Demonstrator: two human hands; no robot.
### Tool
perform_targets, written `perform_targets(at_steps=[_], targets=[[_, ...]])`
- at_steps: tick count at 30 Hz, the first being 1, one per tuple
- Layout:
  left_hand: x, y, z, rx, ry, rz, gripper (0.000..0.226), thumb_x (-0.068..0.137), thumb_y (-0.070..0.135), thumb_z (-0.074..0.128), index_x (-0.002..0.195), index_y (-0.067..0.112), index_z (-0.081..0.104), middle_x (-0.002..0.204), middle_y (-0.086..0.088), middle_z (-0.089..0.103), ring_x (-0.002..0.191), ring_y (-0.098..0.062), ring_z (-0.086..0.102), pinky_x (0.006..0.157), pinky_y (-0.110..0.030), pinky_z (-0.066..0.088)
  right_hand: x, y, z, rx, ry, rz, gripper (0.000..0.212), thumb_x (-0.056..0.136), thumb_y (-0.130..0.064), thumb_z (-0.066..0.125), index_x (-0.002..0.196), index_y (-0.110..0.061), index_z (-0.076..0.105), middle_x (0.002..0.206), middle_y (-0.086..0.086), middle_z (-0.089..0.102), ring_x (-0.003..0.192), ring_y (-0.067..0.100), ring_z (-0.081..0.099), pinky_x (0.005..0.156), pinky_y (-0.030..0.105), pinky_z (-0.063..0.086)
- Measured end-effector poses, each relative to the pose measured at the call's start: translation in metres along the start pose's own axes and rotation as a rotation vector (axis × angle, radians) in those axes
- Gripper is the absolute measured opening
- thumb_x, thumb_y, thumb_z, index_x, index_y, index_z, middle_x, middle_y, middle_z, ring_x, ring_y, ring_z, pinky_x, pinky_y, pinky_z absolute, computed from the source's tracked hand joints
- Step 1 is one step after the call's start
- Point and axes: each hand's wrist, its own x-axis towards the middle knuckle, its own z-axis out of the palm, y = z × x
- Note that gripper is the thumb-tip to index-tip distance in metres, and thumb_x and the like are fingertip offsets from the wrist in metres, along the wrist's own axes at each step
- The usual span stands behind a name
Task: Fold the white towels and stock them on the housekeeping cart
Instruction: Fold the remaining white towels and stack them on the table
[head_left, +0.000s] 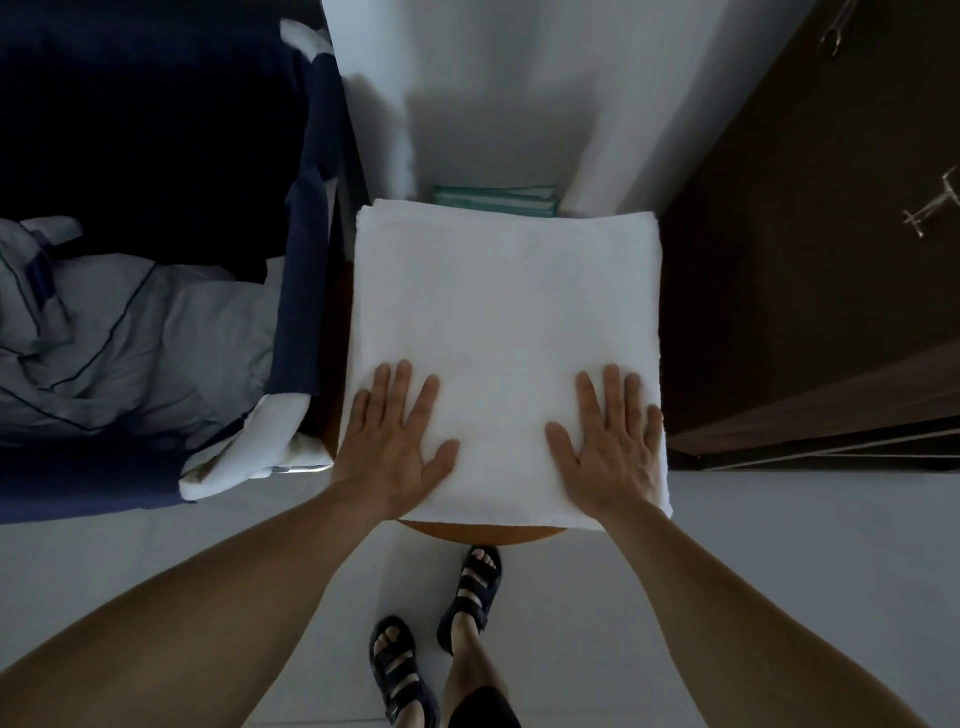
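A folded white towel (506, 312) lies flat and square on a brown wooden surface (483, 532), of which only the rounded near edge shows. My left hand (395, 441) presses flat on the towel's near left corner with fingers straight and spread. On the near right corner my right hand (608, 441) lies the same way, palm down. Neither hand grips the cloth.
A dark blue laundry bag (306, 249) with crumpled light bedding (135, 343) stands to the left. A dark brown door (810, 260) is on the right. Green-edged folded items (493, 200) lie beyond the towel against a white wall. My sandalled feet (436, 639) stand on pale floor.
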Motion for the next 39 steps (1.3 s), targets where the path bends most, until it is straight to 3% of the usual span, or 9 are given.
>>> perform_targets(at_steps=[6,8,10,12,14,20,27,33,39], targets=[[0.001,0.005,-0.042,0.064,-0.104,0.005,0.080,0.093,0.068,0.007,0.156,0.024,-0.017,0.163,-0.009,-0.026,0.149,-0.031,-0.025,0.120,-0.047,-0.011,0.005,-0.011,-0.035,0.027,-0.077,0.014,0.077,0.095,-0.066,0.011,0.160,-0.027,0.004,0.168,0.002,-0.008,0.153,0.026,-0.017,0.122,0.053,-0.010],[0.015,0.004,-0.072,0.084,-0.035,0.019,0.079,0.093,0.066,0.004,0.157,0.023,-0.014,0.164,-0.007,-0.023,0.150,-0.030,-0.023,0.121,-0.047,-0.008,0.017,-0.022,-0.057,0.077,-0.023,-0.013,0.074,0.096,-0.065,0.015,0.160,-0.028,0.005,0.168,0.001,-0.007,0.153,0.024,-0.017,0.122,0.053,-0.011],[0.034,0.001,-0.107,0.080,0.077,0.007,0.080,0.091,0.065,0.000,0.158,0.022,-0.008,0.165,-0.005,-0.017,0.151,-0.029,-0.018,0.122,-0.048,-0.003,0.036,-0.038,-0.079,0.088,0.013,-0.087,0.075,0.094,-0.068,0.006,0.159,-0.031,0.000,0.168,-0.001,-0.013,0.152,0.023,-0.021,0.122,0.054,-0.011],[0.051,-0.009,-0.141,0.062,0.175,-0.022,0.079,0.092,0.063,0.006,0.159,0.020,0.000,0.167,-0.005,-0.009,0.153,-0.028,-0.011,0.122,-0.048,0.002,0.055,-0.061,-0.099,0.098,0.034,-0.170,0.079,0.089,-0.071,-0.003,0.159,-0.033,-0.003,0.167,-0.003,-0.017,0.151,0.022,-0.024,0.123,0.053,-0.010],[0.062,-0.027,-0.166,0.052,0.227,-0.073,0.078,0.093,0.061,0.013,0.159,0.018,0.005,0.167,-0.006,-0.002,0.153,-0.028,-0.005,0.121,-0.048,0.005,0.070,-0.085,-0.113,0.109,0.059,-0.244,0.075,0.094,-0.070,0.002,0.159,-0.034,-0.004,0.167,-0.003,-0.019,0.151,0.020,-0.026,0.121,0.051,-0.013],[0.055,-0.121,-0.198,0.091,0.239,-0.299,0.078,0.095,0.060,0.023,0.158,0.021,0.000,0.167,-0.003,-0.005,0.153,-0.025,-0.008,0.122,-0.049,0.009,0.101,-0.163,-0.145,0.112,0.070,-0.431,0.079,0.091,-0.073,0.001,0.159,-0.032,0.000,0.168,-0.001,-0.010,0.153,0.023,-0.019,0.123,0.052,-0.005],[0.045,-0.289,-0.218,0.031,0.235,-0.482,0.078,0.097,0.059,0.030,0.159,0.022,0.001,0.167,-0.003,-0.004,0.153,-0.025,-0.007,0.123,-0.048,0.007,0.142,-0.293,-0.168,0.170,0.124,-0.614,0.076,0.096,-0.066,0.021,0.160,-0.026,0.013,0.169,0.004,0.004,0.155,0.024,-0.009,0.123,0.053,0.007],[0.091,-0.400,-0.184,-0.067,0.159,-0.421,0.076,0.099,0.057,0.030,0.159,0.020,0.002,0.167,-0.003,-0.001,0.153,-0.024,-0.003,0.121,-0.047,0.009,0.201,-0.428,-0.121,0.122,-0.073,-0.583,0.074,0.097,-0.061,0.038,0.158,-0.023,0.020,0.167,0.005,0.011,0.154,0.024,-0.003,0.122,0.055,0.012],[0.134,-0.500,-0.089,-0.175,0.072,-0.373,0.080,0.093,0.060,0.025,0.159,0.017,0.011,0.166,-0.008,0.011,0.152,-0.028,0.009,0.118,-0.051,0.014,0.265,-0.533,0.016,0.080,-0.388,-0.467,0.087,0.092,-0.067,0.048,0.159,-0.027,0.011,0.167,0.002,0.007,0.153,0.028,0.000,0.119,0.060,0.016]])
